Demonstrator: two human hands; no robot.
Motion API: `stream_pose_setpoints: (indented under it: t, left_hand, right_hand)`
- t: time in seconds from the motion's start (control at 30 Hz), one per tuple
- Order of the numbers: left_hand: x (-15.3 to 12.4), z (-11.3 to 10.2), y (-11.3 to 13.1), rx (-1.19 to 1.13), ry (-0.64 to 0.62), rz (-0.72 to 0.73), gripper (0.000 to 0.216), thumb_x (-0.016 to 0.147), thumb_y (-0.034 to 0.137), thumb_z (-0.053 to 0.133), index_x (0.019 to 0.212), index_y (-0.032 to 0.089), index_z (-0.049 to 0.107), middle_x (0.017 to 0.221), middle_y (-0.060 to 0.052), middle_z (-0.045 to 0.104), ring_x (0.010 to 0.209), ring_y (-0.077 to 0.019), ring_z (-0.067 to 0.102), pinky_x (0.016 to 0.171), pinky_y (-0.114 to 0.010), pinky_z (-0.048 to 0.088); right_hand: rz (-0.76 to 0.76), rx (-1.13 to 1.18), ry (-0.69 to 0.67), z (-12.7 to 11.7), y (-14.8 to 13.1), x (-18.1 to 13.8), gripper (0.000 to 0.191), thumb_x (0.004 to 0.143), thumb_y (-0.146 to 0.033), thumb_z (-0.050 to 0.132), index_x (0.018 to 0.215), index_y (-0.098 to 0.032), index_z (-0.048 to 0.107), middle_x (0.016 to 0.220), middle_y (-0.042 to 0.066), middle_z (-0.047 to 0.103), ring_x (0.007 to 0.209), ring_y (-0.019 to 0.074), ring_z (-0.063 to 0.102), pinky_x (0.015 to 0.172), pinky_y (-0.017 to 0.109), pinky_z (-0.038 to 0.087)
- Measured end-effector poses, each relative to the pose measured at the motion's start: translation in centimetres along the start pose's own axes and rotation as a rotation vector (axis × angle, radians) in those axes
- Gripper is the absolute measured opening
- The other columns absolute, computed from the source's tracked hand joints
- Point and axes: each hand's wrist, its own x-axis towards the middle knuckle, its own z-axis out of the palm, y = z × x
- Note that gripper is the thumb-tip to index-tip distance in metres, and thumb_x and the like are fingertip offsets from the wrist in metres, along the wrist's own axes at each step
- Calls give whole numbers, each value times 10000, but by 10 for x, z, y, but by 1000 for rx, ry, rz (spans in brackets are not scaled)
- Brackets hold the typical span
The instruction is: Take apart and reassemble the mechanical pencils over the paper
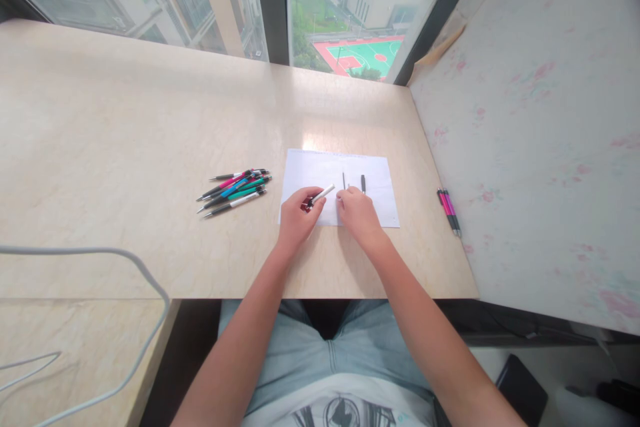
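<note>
My left hand (299, 212) is closed around a white pen barrel (324, 193), which points up and to the right over a sheet of white paper (327, 163). A dark part of the pen shows between the fingers. Low over the paper, my right hand (357, 210) has its fingers pinched together; what they hold is hidden. Just beyond that hand lie a thin dark rod (343, 180), like a refill, and a short black pen part (363, 183). A tiny pale tip at the right fingers is too small to name.
Left of the paper is a loose pile of several pens (235, 190) in black, pink, blue, green and white. Two pink-and-purple pens (449, 212) lie by the papered wall (540, 147). A white cable (125, 253) curves over the desk's left side. Windows stand behind the desk.
</note>
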Motion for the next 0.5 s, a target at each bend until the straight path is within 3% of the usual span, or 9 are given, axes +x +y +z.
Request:
stream_pose_setpoints:
  t: [0.13, 0.33, 0.5]
  left_hand:
    - [0, 0, 1, -13, -3, -1, 169, 835, 298, 661, 967, 214, 725, 953, -53, 753, 798, -185, 660, 674, -300, 499]
    - [-1, 1, 0, -12, -5, -5, 169, 829, 297, 669, 965, 215, 726, 957, -56, 755, 803, -187, 659, 675, -302, 499]
    - [-1, -1, 1, -19, -17, 10, 180, 836, 304, 671, 984, 215, 724, 974, -59, 752, 831, -191, 662, 684, -300, 502]
  right_hand:
    - [-11, -11, 5, -4, 2, -1, 294, 965, -131, 445, 1108, -159, 701, 1026, 128, 661, 838, 210, 634, 740, 307, 442]
    - [-2, 23, 28, -7, 3, 1, 223, 963, -204, 503, 969, -185, 725, 992, 111, 666, 882, 216, 624, 701, 297, 430]
    - [-49, 371, 160, -11, 10, -5, 188, 942, -209, 524, 928, -196, 711, 936, 74, 717, 845, 194, 644, 769, 310, 476]
